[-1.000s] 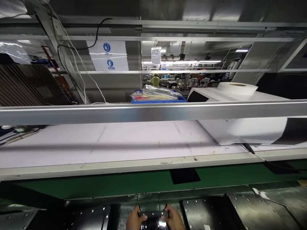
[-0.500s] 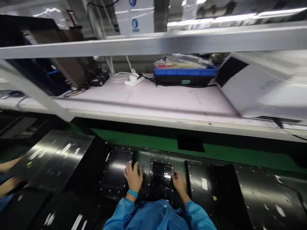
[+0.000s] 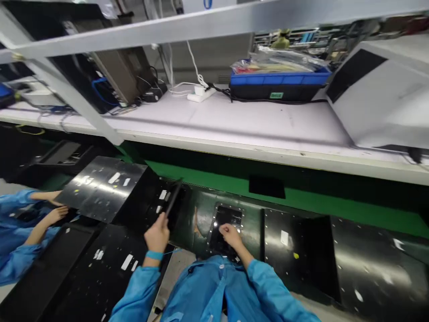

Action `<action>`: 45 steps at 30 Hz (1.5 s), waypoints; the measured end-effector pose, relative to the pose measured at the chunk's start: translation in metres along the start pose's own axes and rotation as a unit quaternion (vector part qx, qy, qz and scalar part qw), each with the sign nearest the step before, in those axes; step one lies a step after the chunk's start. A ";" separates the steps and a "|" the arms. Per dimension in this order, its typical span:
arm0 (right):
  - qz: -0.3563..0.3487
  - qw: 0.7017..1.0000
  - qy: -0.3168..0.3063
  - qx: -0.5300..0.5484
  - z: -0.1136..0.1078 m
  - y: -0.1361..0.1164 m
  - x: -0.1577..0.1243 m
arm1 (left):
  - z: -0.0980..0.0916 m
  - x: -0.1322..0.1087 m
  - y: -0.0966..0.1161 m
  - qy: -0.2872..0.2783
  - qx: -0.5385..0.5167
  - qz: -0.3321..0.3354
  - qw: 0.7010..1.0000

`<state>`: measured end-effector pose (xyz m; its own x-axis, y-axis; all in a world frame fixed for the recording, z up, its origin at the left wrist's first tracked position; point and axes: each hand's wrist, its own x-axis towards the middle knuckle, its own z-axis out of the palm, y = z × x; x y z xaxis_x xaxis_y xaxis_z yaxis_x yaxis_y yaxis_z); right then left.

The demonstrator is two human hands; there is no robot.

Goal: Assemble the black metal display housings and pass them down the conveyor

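My left hand (image 3: 157, 233) is closed on the near edge of a black panel (image 3: 174, 197), which stands tilted on its edge at the left of the bench. My right hand (image 3: 231, 235) is over a smaller black plate (image 3: 223, 220) with shiny dots round its rim, lying flat on the dark green bench surface (image 3: 187, 210). Its fingers are curled together; whatever they may hold is hidden. A large black metal casing (image 3: 284, 250) with a white label stands to the right of that plate.
A co-worker's hands (image 3: 55, 214) are at another black casing (image 3: 103, 185) on the left. Above the bench runs a white shelf (image 3: 201, 125) with a blue-and-black bin (image 3: 278, 85) and a power strip (image 3: 201, 94). A metal bar (image 3: 187, 27) crosses overhead.
My left hand has moved left and the black panel that lay flat there is now raised on edge in its grip. My right hand has shifted from the plate's right side to over it.
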<state>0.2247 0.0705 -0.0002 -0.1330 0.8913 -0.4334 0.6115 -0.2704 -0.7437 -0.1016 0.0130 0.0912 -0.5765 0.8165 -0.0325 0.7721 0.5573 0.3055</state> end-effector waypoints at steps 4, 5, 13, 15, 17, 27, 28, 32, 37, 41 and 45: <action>0.011 0.987 -0.084 0.135 0.024 -0.040 0.008 | -0.054 0.009 -0.029 0.077 -0.236 -0.099 0.964; 0.008 0.984 -0.098 0.150 0.031 -0.045 0.007 | -0.061 0.006 -0.032 0.068 -0.329 -0.125 0.933; -0.010 0.931 0.037 0.364 0.035 -0.025 -0.035 | 0.004 -0.059 0.041 -0.198 -0.639 -0.199 0.716; 0.017 0.922 0.132 0.363 0.024 -0.005 -0.043 | 0.038 -0.067 0.059 -0.257 -0.643 -0.208 0.691; 0.056 0.922 0.187 0.335 0.017 0.016 -0.047 | 0.070 -0.071 0.069 -0.306 -0.639 -0.213 0.673; 0.209 0.959 0.176 0.070 0.016 0.062 -0.051 | 0.159 -0.080 0.041 -0.389 -0.546 -0.221 0.708; 0.215 0.958 0.176 0.065 0.014 0.063 -0.051 | 0.162 -0.080 0.039 -0.390 -0.538 -0.214 0.716; 0.238 0.958 0.158 0.018 0.012 0.062 -0.049 | 0.168 -0.073 0.036 -0.391 -0.505 -0.189 0.746; 0.227 0.961 0.155 -0.037 0.012 0.059 -0.050 | 0.171 -0.064 0.036 -0.390 -0.454 -0.138 0.789; 0.223 0.962 0.148 -0.054 0.004 0.056 -0.048 | 0.169 -0.066 0.039 -0.398 -0.404 -0.100 0.818; 0.230 0.959 0.124 -0.104 -0.007 0.056 -0.049 | 0.162 -0.065 0.042 -0.372 -0.309 -0.062 0.873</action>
<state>0.2708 0.0141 -0.0170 0.3634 0.7608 -0.5377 0.7065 -0.6012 -0.3733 0.0112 0.0076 -0.0480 -0.1347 0.7565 -0.6399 0.2914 0.6475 0.7041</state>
